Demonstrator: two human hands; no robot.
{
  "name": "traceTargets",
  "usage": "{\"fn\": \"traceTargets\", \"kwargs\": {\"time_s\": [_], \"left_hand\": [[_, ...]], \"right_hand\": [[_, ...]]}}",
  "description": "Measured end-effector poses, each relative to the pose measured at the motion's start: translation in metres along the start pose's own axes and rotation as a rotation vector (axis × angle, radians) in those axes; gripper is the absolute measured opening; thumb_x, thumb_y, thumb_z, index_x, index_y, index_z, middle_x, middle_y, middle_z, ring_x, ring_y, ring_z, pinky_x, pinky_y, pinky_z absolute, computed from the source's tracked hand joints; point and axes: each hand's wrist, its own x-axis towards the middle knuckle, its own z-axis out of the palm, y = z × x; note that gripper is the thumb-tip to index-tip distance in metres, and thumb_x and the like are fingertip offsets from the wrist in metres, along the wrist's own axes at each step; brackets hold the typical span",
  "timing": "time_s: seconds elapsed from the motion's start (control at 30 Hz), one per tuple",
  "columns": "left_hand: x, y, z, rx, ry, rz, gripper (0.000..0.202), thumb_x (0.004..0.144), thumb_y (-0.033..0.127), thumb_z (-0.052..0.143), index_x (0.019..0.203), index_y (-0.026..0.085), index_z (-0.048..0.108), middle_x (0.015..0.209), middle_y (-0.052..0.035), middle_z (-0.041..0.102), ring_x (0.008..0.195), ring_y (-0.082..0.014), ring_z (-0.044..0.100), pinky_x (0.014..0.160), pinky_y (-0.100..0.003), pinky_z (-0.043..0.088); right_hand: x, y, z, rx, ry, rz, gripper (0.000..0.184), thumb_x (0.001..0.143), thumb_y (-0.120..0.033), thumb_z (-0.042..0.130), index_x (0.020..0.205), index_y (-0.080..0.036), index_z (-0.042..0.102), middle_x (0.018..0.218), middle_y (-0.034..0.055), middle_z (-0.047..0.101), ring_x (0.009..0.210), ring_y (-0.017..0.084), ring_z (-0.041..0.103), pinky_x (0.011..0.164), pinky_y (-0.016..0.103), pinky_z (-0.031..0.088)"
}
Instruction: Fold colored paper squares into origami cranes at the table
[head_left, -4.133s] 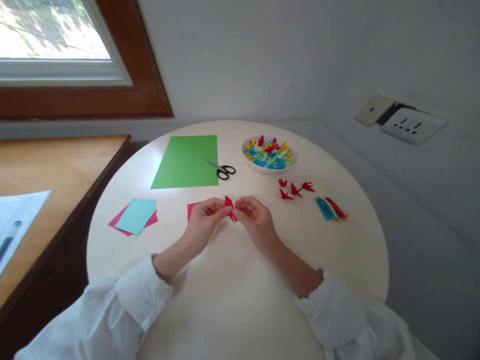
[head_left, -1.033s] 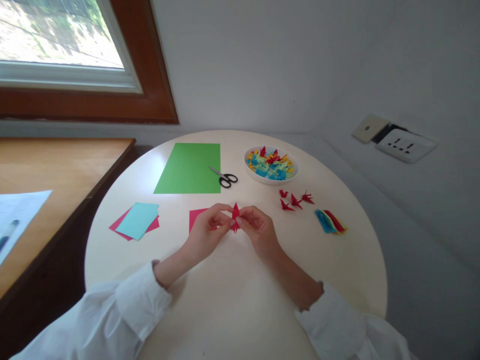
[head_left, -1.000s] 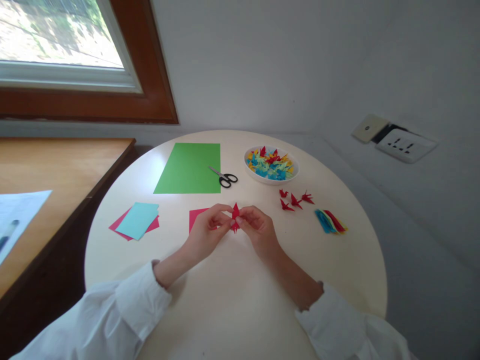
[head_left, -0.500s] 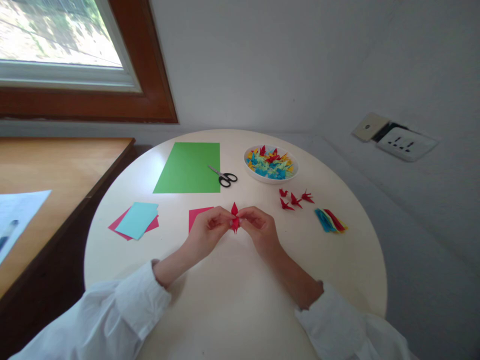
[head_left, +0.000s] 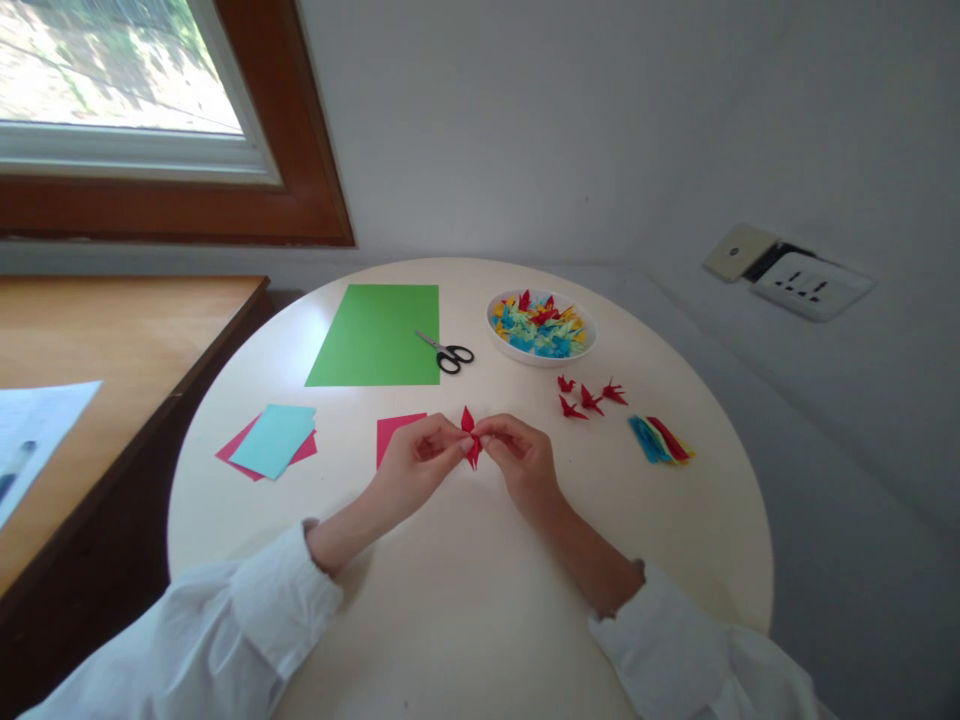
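A small folded piece of red origami paper [head_left: 468, 420] is pinched between both hands over the middle of the round white table [head_left: 465, 620]. My left hand [head_left: 420, 452] grips its left side between thumb and fingertips. From the other side my right hand [head_left: 519, 455] pinches it too, so the paper's middle is partly hidden. One point sticks up and narrow tips hang down. Beyond my left hand lies a red paper sheet [head_left: 394, 432], partly covered by that hand. Several red paper cranes [head_left: 590, 400] rest past my right hand.
A white dish [head_left: 517, 352] of colourful paper cranes stands at the back. Scissors [head_left: 454, 356] overlap a green sheet [head_left: 367, 340]. Light blue paper [head_left: 274, 440] lies on red sheets at left; coloured folded strips [head_left: 660, 441] lie at right. A wooden desk [head_left: 135, 330] adjoins on the left.
The folded red paper has tilted slightly, its lower tips shifting to the right. My left thumb has moved a little across it. Both hands keep their hold.
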Motion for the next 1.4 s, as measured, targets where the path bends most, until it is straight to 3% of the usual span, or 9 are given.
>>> {"fn": "traceTargets", "kwargs": {"time_s": [0.13, 0.43, 0.7, 0.9, 1.23, 1.4], "left_hand": [[0.001, -0.003, 0.001, -0.018, 0.0, 0.02, 0.016, 0.071, 0.028, 0.063, 0.069, 0.013, 0.059, 0.065, -0.0034, 0.065, 0.061, -0.012, 0.059, 0.056, -0.022, 0.044], [0.002, -0.006, 0.002, -0.084, 0.044, 0.022, 0.021, 0.071, 0.026, 0.065, 0.081, 0.017, 0.049, 0.063, -0.0008, 0.067, 0.061, -0.012, 0.061, 0.056, -0.021, 0.044], [0.002, -0.002, 0.0, -0.112, 0.047, -0.057, 0.027, 0.067, 0.033, 0.068, 0.083, 0.014, 0.058, 0.068, -0.0051, 0.07, 0.067, -0.0162, 0.065, 0.061, -0.024, 0.049], [0.003, -0.001, -0.002, -0.086, 0.048, -0.091, 0.023, 0.068, 0.033, 0.067, 0.078, 0.012, 0.064, 0.071, -0.0057, 0.069, 0.066, -0.0153, 0.064, 0.064, -0.025, 0.05], [0.003, -0.003, -0.001, 0.009, 0.063, 0.046, 0.015, 0.073, 0.028, 0.062, 0.074, 0.012, 0.062, 0.074, -0.0067, 0.066, 0.071, -0.0149, 0.062, 0.07, -0.028, 0.05], [0.001, -0.005, 0.0, -0.003, 0.141, 0.127, 0.012, 0.071, 0.022, 0.064, 0.076, 0.015, 0.056, 0.072, -0.0026, 0.064, 0.069, -0.0131, 0.062, 0.068, -0.026, 0.05]], "right_hand": [[0.0, 0.001, 0.001, 0.01, -0.003, 0.018, 0.001, 0.065, -0.019, 0.061, 0.066, -0.019, 0.062, 0.064, -0.0004, 0.062, 0.061, 0.013, 0.059, 0.058, 0.025, 0.05], [0.0, 0.006, 0.003, 0.048, 0.003, 0.053, 0.01, 0.065, -0.022, 0.066, 0.071, -0.019, 0.058, 0.068, -0.0005, 0.059, 0.061, 0.012, 0.056, 0.058, 0.026, 0.046], [0.001, 0.011, 0.0, -0.092, 0.018, -0.085, 0.007, 0.069, -0.019, 0.064, 0.072, -0.021, 0.058, 0.071, -0.0006, 0.06, 0.071, 0.014, 0.055, 0.067, 0.029, 0.041], [-0.001, 0.007, -0.002, -0.174, -0.052, -0.179, 0.007, 0.076, -0.016, 0.057, 0.074, -0.022, 0.061, 0.076, 0.0004, 0.063, 0.075, 0.015, 0.056, 0.068, 0.03, 0.04], [-0.002, 0.004, -0.001, -0.206, -0.039, -0.131, 0.012, 0.075, -0.017, 0.06, 0.083, -0.023, 0.066, 0.083, 0.0023, 0.068, 0.078, 0.017, 0.059, 0.069, 0.031, 0.044], [-0.003, 0.005, -0.001, -0.197, -0.012, -0.107, 0.011, 0.073, -0.017, 0.062, 0.082, -0.022, 0.066, 0.082, 0.0019, 0.069, 0.077, 0.017, 0.06, 0.069, 0.031, 0.044]]}}
